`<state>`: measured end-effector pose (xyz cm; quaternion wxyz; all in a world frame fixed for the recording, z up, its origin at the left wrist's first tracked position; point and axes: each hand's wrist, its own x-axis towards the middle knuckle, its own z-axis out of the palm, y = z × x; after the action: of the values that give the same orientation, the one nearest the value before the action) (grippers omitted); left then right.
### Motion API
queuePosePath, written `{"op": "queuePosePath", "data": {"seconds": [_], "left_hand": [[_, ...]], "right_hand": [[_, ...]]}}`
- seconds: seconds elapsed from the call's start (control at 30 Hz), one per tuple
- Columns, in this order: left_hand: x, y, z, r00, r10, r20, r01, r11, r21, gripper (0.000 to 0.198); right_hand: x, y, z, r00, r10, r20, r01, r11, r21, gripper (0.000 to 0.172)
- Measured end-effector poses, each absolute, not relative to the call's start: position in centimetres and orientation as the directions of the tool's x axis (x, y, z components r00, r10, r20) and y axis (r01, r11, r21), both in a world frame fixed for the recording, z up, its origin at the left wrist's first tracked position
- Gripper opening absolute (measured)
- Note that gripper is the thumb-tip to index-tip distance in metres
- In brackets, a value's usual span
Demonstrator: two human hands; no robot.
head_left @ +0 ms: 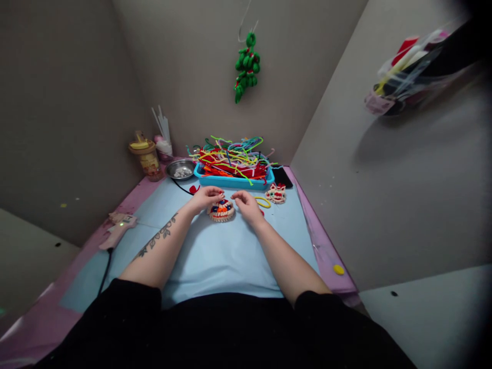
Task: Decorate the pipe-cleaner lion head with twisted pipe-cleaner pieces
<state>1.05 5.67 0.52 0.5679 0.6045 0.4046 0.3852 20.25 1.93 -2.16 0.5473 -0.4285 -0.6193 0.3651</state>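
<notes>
A cream, red, blue and orange craft piece [221, 211] lies on the light blue cloth [226, 256] between my hands. My left hand [207, 198] is at its upper left edge, with thumb and fingertips closed together on something small and whitish at its top. On the other side, my right hand [246, 204] is held just off the piece, its fingers curved with the thumb beneath; what lies between those fingertips is too small to make out. A similar cream and red piece [275, 193] rests to the right, and a yellow loop [263, 202] sits beside my right hand.
Behind my hands is a blue tray [234, 182] heaped with colourful stems. A metal bowl [180, 169], a cup [148, 159] and a glue gun [118, 231] are on the left. A dark phone [283, 177] lies right of the tray. Green ornaments [248, 66] hang on the wall.
</notes>
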Motion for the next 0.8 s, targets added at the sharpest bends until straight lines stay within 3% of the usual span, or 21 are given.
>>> {"op": "queuePosePath", "data": {"seconds": [0.33,0.53,0.8], "left_hand": [[1.1,5.4,1.6,0.395,0.917,0.058,0.154,-0.129,0.98,0.041],[1.1,5.7,1.4,0.37,0.925,0.084,0.101,-0.13,0.986,0.05],[1.2,5.6,1.8,0.319,0.943,0.095,0.062,-0.121,0.991,0.043]], "right_hand": [[20.1,1.5,-1.6,-0.04,0.937,0.348,0.143,0.35,-0.926,0.016],[20.0,1.3,-1.3,-0.049,0.938,0.344,0.145,0.348,-0.926,0.014],[19.5,1.1,-1.3,-0.046,0.926,0.376,0.16,0.378,-0.912,0.019]]}}
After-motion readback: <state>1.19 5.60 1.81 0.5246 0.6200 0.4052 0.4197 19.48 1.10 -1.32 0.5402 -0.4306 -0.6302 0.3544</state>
